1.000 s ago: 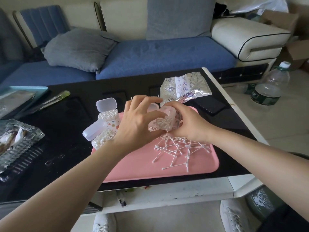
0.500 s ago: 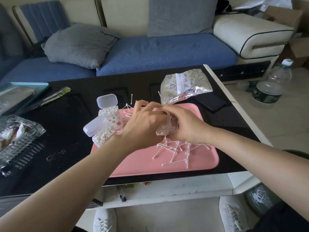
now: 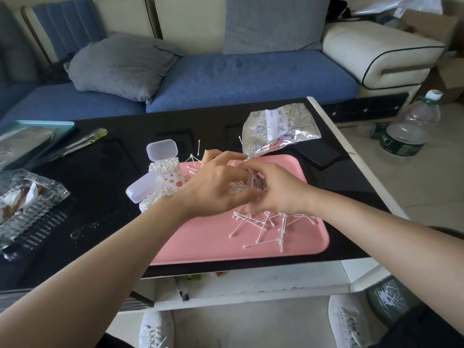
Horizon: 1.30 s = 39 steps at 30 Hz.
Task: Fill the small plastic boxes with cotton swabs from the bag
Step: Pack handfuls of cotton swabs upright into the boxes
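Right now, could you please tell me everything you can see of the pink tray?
The pink tray is rectangular, smooth and plastic-looking, with rounded corners and a low rim. It lies flat on the black table near its front edge. Loose cotton swabs lie scattered on its right half. Above its far half the right hand grips a small box, the left hand against it. Two filled boxes stand at its far left corner; whether on it I cannot tell.

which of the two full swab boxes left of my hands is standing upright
The farther box, the one with coloured dots on its side and its lid flipped up behind it. The nearer box lies tipped over, lid out to the left.
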{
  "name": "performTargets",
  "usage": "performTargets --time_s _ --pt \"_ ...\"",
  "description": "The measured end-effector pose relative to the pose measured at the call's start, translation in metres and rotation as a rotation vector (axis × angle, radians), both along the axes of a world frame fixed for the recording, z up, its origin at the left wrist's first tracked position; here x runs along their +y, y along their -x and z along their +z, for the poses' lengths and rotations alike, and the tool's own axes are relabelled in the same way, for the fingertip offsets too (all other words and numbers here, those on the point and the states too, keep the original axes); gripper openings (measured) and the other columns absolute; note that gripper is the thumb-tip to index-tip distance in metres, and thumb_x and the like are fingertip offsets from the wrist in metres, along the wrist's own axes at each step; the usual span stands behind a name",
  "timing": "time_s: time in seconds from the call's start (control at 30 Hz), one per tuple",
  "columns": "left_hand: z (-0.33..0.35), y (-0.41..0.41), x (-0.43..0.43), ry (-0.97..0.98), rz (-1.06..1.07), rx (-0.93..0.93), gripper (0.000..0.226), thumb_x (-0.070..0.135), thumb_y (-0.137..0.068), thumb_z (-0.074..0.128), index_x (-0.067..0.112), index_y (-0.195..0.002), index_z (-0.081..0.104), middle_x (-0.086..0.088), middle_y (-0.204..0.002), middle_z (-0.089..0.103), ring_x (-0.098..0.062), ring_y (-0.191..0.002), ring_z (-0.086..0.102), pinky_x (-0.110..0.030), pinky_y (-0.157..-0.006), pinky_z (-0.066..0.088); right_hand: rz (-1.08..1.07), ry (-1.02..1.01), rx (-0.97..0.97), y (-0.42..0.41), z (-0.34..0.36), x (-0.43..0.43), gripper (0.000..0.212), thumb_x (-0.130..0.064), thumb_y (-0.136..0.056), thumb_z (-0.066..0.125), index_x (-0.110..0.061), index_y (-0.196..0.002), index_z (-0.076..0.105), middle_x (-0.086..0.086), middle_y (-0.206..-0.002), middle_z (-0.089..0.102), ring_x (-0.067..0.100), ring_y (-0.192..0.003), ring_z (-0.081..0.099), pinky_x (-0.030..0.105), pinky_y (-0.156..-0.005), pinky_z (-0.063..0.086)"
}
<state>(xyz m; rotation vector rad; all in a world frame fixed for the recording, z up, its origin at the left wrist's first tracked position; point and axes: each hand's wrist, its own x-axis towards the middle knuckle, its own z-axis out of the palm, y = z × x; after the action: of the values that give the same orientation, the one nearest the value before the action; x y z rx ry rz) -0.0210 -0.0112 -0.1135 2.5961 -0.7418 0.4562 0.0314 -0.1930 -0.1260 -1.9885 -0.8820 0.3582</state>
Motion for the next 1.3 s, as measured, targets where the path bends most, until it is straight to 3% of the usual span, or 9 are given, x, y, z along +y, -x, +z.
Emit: performTargets --time_s 0.2,0.3,0.37,0.53,0.73,0.8,0.93,1.1,1.3 --pt "0.002 0.001 -0.001 -0.022 0.004 -0.041 0.043 0.060 -0.090 0.055 0.020 -0.092 0.073 0.011 -0.103 0.070 -0.011 -0.111 0.061 -0.042 -0.101 0.030 -0.010 -0.044 0.010 0.003 0.005 -0.004 0.067 -0.003 -0.060 0.090 -0.022 -0.118 0.064 0.002 -0.102 0.070 0.022 -0.092 0.068 0.044 -0.081 0.059" --pt "0.006 0.001 -0.002 -0.062 -0.011 -0.012 0.040 0.060 -0.091 0.053 0.024 -0.095 0.071 0.015 -0.107 0.068 -0.013 -0.124 0.055 -0.045 -0.103 0.028 -0.013 -0.055 -0.027 0.002 0.007 -0.006 0.076 -0.006 -0.057 0.094 -0.024 -0.124 0.062 0.002 -0.110 0.070 0.021 -0.100 0.069 0.047 -0.087 0.057" --pt "0.007 0.002 -0.003 -0.038 -0.020 0.027 0.036 0.058 -0.091 0.054 0.026 -0.095 0.071 0.017 -0.111 0.067 -0.013 -0.130 0.051 -0.046 -0.105 0.027 -0.015 -0.059 -0.033 0.002 0.007 -0.007 0.078 -0.007 -0.056 0.095 -0.023 -0.126 0.062 0.000 -0.109 0.070 0.019 -0.098 0.069 0.046 -0.086 0.058" --pt "0.007 0.001 -0.001 0.068 0.005 0.075 0.037 0.055 -0.078 0.060 0.022 -0.090 0.073 0.014 -0.099 0.066 -0.005 -0.108 0.054 -0.046 -0.103 0.028 -0.024 -0.052 -0.063 0.005 0.008 -0.007 0.069 -0.012 -0.056 0.094 -0.024 -0.118 0.066 -0.006 -0.097 0.070 0.011 -0.088 0.067 0.037 -0.078 0.058" --pt "0.006 0.001 0.000 0.211 0.026 0.007 0.027 0.048 -0.076 0.074 0.021 -0.077 0.080 0.023 -0.092 0.060 0.030 -0.101 0.039 -0.020 -0.098 0.026 -0.045 -0.057 -0.124 0.010 0.004 -0.001 0.066 -0.012 -0.064 0.084 -0.028 -0.124 0.061 -0.010 -0.097 0.068 0.004 -0.088 0.065 0.019 -0.072 0.051" --pt "0.004 0.000 0.000 0.231 0.045 -0.097 0.033 0.051 -0.080 0.069 0.021 -0.072 0.079 0.011 -0.093 0.071 0.024 -0.101 0.048 -0.020 -0.101 0.028 -0.059 -0.077 -0.112 0.008 0.005 -0.002 0.066 -0.008 -0.066 0.082 -0.027 -0.125 0.059 -0.013 -0.095 0.067 0.001 -0.086 0.065 0.015 -0.071 0.049" --pt "0.002 -0.002 0.001 0.235 0.155 -0.235 0.035 0.055 -0.084 0.067 0.025 -0.070 0.078 0.007 -0.091 0.074 -0.009 -0.112 0.064 -0.043 -0.101 0.035 -0.047 -0.102 -0.038 0.007 0.000 0.003 0.065 -0.015 -0.060 0.080 -0.025 -0.121 0.060 -0.004 -0.101 0.069 0.016 -0.091 0.068 0.039 -0.077 0.058" --pt "0.011 0.005 -0.005 0.050 0.170 -0.203 0.038 0.057 -0.089 0.052 0.020 -0.082 0.057 0.010 -0.088 0.061 -0.016 -0.098 0.055 -0.049 -0.091 0.035 -0.116 -0.131 -0.042 0.004 0.004 0.006 0.056 -0.013 -0.065 0.090 -0.022 -0.111 0.060 -0.013 -0.084 0.065 -0.003 -0.073 0.062 0.015 -0.068 0.047" --pt "0.007 0.006 0.003 0.183 0.149 -0.214 0.037 0.052 -0.080 0.071 0.017 -0.092 0.068 0.010 -0.099 0.071 -0.012 -0.110 0.063 -0.049 -0.099 0.036 -0.148 -0.128 -0.053 0.001 0.003 0.004 0.066 -0.019 -0.063 0.092 -0.024 -0.119 0.059 -0.006 -0.102 0.070 0.008 -0.090 0.068 0.028 -0.077 0.057"
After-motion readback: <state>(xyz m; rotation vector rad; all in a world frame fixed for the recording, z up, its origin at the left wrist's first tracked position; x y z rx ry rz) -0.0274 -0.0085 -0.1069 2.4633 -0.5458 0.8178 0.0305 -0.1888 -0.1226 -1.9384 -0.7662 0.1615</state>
